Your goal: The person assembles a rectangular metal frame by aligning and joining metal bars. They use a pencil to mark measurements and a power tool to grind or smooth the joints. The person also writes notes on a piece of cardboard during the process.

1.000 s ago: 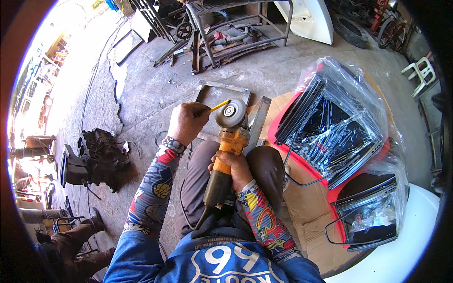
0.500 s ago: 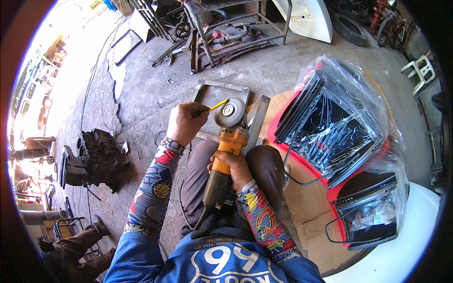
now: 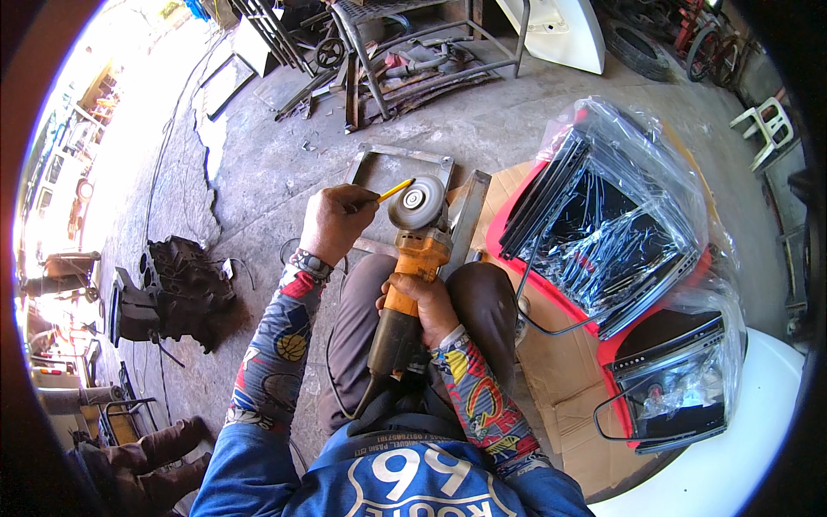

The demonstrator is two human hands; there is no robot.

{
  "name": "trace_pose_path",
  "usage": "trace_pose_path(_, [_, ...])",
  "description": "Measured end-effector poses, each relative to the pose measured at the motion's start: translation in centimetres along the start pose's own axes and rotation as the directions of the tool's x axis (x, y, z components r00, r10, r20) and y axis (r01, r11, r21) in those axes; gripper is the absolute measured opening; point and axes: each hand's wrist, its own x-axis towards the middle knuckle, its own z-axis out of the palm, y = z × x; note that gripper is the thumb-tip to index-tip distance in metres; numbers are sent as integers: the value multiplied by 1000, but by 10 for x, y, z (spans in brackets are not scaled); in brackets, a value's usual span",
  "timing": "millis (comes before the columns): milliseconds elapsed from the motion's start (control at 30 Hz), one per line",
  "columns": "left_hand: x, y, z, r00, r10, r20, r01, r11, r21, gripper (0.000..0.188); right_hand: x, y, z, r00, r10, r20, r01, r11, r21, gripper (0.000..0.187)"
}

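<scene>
My left hand is closed around a yellow pencil. Its dark tip meets the upper left edge of the grey disc on an angle grinder. The grinder has an orange and black body, and its disc end points away from me. Wrapped about its middle is my right hand; the black rear end lies against my lap between my thighs. Beyond my knees a metal frame rests on the floor, with a flat metal bar just right of the disc.
To the right, plastic-wrapped red and black seat parts lie on cardboard. A dark engine block sits on the floor at left. A metal bench stands at the back. Another person's legs show at lower left.
My left hand, the pencil and the grinder have shifted very slightly left, the pencil still at the disc's edge. The other person's legs at lower left have moved.
</scene>
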Motion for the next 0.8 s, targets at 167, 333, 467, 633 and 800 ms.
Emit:
trace_pose_path(167, [0,0,0,1000,2,0,-2,1000,7,19,0,-1,1,1000,1,2,-1,1000,10,31])
trace_pose_path(333, [0,-2,1,1000,30,-9,-30,999,17,19,0,0,-1,1000,4,6,-4,1000,6,31])
trace_pose_path(467, [0,-1,3,999,47,-18,-46,999,7,19,1,1,-2,1000,-9,12,9,1000,4,30])
trace_pose_path(633, [-1,3,3,999,42,-28,-41,999,34,18,1,2,-2,1000,-1,0,1,1000,14,29])
trace_pose_path(800, [-4,6,7,999,-26,-22,21,980,-197,19,2,1,-3,1000,-8,10,8,1000,12,29])
